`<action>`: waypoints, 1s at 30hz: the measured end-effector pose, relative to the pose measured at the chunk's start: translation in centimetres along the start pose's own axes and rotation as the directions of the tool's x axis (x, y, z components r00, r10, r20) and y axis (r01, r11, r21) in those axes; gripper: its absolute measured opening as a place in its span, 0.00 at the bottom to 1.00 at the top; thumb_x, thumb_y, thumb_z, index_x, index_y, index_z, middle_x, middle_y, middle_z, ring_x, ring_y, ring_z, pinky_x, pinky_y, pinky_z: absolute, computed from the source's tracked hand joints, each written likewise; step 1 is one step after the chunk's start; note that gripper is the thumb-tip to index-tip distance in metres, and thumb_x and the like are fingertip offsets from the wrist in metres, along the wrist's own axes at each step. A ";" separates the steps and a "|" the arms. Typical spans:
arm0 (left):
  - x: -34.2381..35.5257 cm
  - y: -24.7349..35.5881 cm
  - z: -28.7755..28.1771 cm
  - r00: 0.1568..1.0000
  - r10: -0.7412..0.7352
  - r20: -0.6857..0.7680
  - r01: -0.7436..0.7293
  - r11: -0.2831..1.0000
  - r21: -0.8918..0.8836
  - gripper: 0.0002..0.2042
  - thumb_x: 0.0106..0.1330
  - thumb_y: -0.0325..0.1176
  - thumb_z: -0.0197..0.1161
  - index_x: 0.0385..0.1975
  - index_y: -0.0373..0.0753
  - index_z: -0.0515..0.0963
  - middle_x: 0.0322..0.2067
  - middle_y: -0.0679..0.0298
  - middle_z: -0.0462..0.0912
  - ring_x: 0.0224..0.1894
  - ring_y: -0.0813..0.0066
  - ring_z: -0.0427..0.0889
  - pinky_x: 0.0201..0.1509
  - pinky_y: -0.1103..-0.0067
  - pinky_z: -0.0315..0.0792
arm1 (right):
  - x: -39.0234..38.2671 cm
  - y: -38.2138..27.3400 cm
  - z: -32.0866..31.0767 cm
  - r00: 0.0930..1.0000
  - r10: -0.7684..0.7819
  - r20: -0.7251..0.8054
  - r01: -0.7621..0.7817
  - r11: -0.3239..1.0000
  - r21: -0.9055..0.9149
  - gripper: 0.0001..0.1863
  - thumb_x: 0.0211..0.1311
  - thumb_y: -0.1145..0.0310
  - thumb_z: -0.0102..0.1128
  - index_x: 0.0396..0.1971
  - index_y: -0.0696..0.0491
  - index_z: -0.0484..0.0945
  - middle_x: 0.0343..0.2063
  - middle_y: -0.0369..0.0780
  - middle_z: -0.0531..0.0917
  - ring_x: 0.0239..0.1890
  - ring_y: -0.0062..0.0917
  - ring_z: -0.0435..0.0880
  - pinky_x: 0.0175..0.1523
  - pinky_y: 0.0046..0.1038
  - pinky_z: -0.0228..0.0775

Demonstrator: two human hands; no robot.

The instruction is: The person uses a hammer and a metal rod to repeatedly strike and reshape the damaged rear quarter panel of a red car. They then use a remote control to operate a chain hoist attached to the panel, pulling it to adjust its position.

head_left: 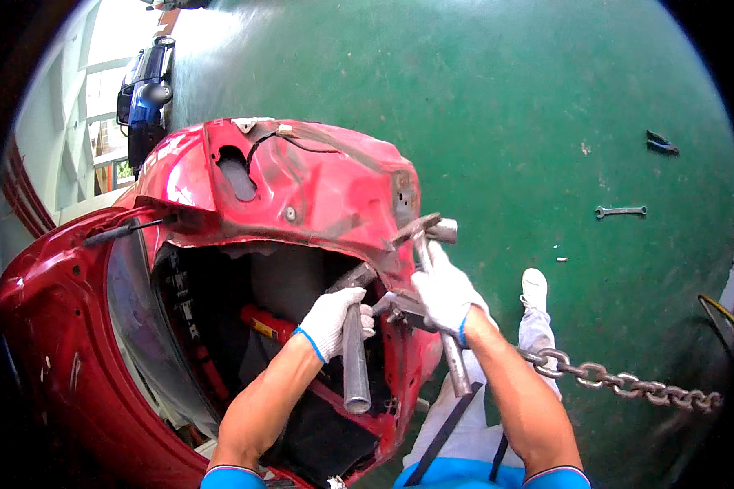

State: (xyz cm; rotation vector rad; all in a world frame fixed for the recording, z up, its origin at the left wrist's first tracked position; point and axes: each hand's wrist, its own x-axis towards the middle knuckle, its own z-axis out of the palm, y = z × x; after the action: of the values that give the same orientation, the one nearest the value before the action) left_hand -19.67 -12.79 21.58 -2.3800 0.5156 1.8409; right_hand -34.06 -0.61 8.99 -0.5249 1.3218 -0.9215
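Both our white-gloved hands, left hand (332, 320) and right hand (444, 295), wrap fingers tightly around grey steel bars (355, 359) clamped on the dented red car's rear panel (318, 183); straightening looks unfinished.

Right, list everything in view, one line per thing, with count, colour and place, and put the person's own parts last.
damaged car body: one, red, left and centre, rear opening facing up
blue car: one, blue and black, upper left, beyond the red one
floor: one, green, right and top
spanner: one, grey, lying on the floor at right
small dark piece: one, black, on the floor at upper right
chain: one, grey, running from the right forearm toward the right edge
metal pipe: one, grey, held upright at the car's edge
hammer-like tool: one, grey, against the bent red panel
shoe: one, white, on the floor
left hand: white glove, gripping the pipe
right hand: white glove, gripping the tool's handle
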 end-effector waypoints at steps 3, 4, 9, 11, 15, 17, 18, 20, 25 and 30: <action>0.0 0.3 0.8 0.998 0.036 -0.051 -0.032 0.996 0.088 0.09 0.73 0.38 0.59 0.34 0.43 0.69 0.23 0.65 0.75 0.18 0.75 0.73 0.22 0.78 0.72 | 0.1 -0.1 0.9 0.993 0.015 0.120 0.001 0.992 -0.130 0.37 0.66 0.57 0.51 0.69 0.62 0.57 0.53 0.65 0.78 0.54 0.58 0.80 0.59 0.47 0.73; -0.1 0.3 0.5 0.999 0.027 -0.043 -0.024 0.997 0.077 0.09 0.73 0.38 0.59 0.34 0.43 0.69 0.23 0.66 0.75 0.18 0.75 0.73 0.21 0.78 0.72 | -0.3 -0.8 0.9 0.991 0.069 0.119 -0.060 0.995 -0.078 0.36 0.66 0.57 0.51 0.68 0.62 0.58 0.52 0.65 0.79 0.54 0.58 0.80 0.59 0.47 0.73; 0.4 0.6 -0.1 1.000 -0.027 0.004 0.026 0.998 0.064 0.10 0.73 0.39 0.60 0.32 0.43 0.69 0.22 0.67 0.74 0.18 0.75 0.73 0.21 0.78 0.72 | 0.1 -1.1 0.3 0.997 0.033 -0.063 -0.037 0.998 -0.058 0.33 0.66 0.57 0.51 0.65 0.62 0.60 0.47 0.64 0.82 0.50 0.59 0.82 0.57 0.48 0.74; 0.2 0.9 0.8 1.000 -0.016 0.008 0.015 0.998 0.067 0.10 0.73 0.39 0.60 0.32 0.43 0.69 0.22 0.67 0.74 0.18 0.76 0.73 0.21 0.78 0.72 | 0.1 2.2 1.9 0.984 -0.167 -0.061 0.157 0.977 -0.142 0.33 0.66 0.57 0.52 0.65 0.61 0.61 0.46 0.63 0.82 0.50 0.60 0.82 0.57 0.49 0.74; 0.5 0.5 -0.5 0.999 -0.023 0.037 0.023 1.000 -0.003 0.11 0.73 0.40 0.60 0.31 0.43 0.70 0.22 0.67 0.74 0.18 0.76 0.73 0.21 0.78 0.72 | -1.3 -2.5 -0.9 0.985 0.135 0.106 -0.141 0.988 0.057 0.33 0.66 0.56 0.53 0.65 0.61 0.61 0.49 0.64 0.81 0.52 0.58 0.82 0.58 0.48 0.74; 0.4 0.7 0.1 0.999 -0.032 0.027 0.032 0.999 0.006 0.11 0.73 0.40 0.61 0.31 0.43 0.70 0.21 0.67 0.74 0.18 0.75 0.73 0.21 0.78 0.72 | -0.6 -0.6 0.4 0.996 0.072 0.051 -0.072 0.997 -0.016 0.34 0.66 0.56 0.52 0.66 0.61 0.60 0.50 0.63 0.81 0.52 0.57 0.82 0.58 0.48 0.74; 0.4 0.7 0.1 0.999 -0.035 0.019 0.034 0.999 0.006 0.11 0.72 0.40 0.61 0.31 0.43 0.69 0.21 0.67 0.74 0.18 0.75 0.73 0.21 0.78 0.72 | -0.5 -0.6 0.8 0.995 0.062 0.082 -0.058 0.997 -0.053 0.35 0.66 0.56 0.52 0.67 0.62 0.60 0.49 0.63 0.81 0.52 0.57 0.82 0.58 0.48 0.74; 0.3 0.7 0.6 1.000 -0.013 0.018 0.013 1.000 0.018 0.11 0.72 0.40 0.61 0.31 0.43 0.69 0.21 0.67 0.73 0.18 0.76 0.73 0.21 0.78 0.72 | -0.7 -0.6 1.7 0.980 0.129 0.149 -0.123 0.991 -0.050 0.31 0.66 0.57 0.53 0.63 0.61 0.63 0.40 0.58 0.84 0.37 0.50 0.87 0.44 0.45 0.80; 0.5 0.2 -1.9 0.995 0.066 0.069 -0.060 0.993 -0.097 0.11 0.73 0.39 0.62 0.36 0.40 0.71 0.24 0.68 0.73 0.20 0.80 0.71 0.21 0.81 0.72 | -1.6 -2.6 -0.2 0.989 0.079 0.129 -0.086 0.995 0.051 0.37 0.64 0.59 0.58 0.69 0.61 0.61 0.37 0.49 0.84 0.27 0.32 0.85 0.35 0.34 0.79; -1.0 -0.3 -3.6 0.970 0.135 0.201 -0.019 0.871 -0.492 0.08 0.74 0.35 0.61 0.38 0.39 0.73 0.23 0.70 0.71 0.20 0.82 0.69 0.22 0.84 0.68 | -2.2 -3.9 -1.1 0.984 0.173 0.041 -0.174 0.984 0.021 0.43 0.64 0.61 0.58 0.76 0.59 0.53 0.47 0.50 0.84 0.30 0.30 0.86 0.39 0.30 0.80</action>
State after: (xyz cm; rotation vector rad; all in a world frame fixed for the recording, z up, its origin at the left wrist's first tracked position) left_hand -16.52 -13.28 23.46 -2.3910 0.1287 2.4951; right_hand -36.12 -0.84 13.08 -0.3996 1.2982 -0.7785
